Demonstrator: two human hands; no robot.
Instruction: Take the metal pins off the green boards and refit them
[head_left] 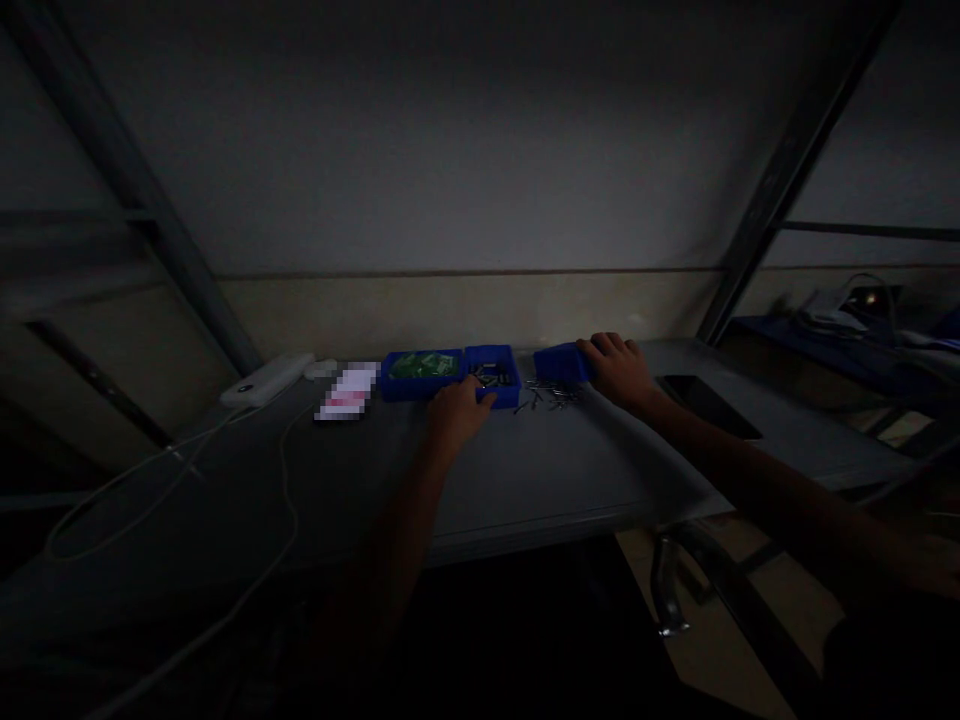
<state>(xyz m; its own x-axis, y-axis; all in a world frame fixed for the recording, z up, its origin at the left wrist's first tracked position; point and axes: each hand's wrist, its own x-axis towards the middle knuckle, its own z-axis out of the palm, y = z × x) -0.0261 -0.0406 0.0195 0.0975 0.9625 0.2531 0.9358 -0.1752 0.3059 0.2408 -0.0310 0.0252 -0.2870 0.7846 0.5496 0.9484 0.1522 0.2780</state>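
Note:
The scene is dim. My left hand [459, 408] reaches to the front edge of a middle blue bin [501, 360] holding small dark metal parts; its fingers are curled in a pinch, and what they hold is too dark to see. My right hand [619, 368] is wrapped round a tipped blue bin [559, 362] at the right. Small dark pins [551, 395] lie scattered on the table between the two bins. A third blue bin [420, 370] with green pieces stands at the left of the row.
A grey table [525, 470] stands against a pale wall. A white power bank [264, 380] with a cable [285, 500] lies at the left, next to a pink-and-white card [346, 392]. A dark phone [709, 405] lies at the right. Metal frame posts [780, 180] flank the table.

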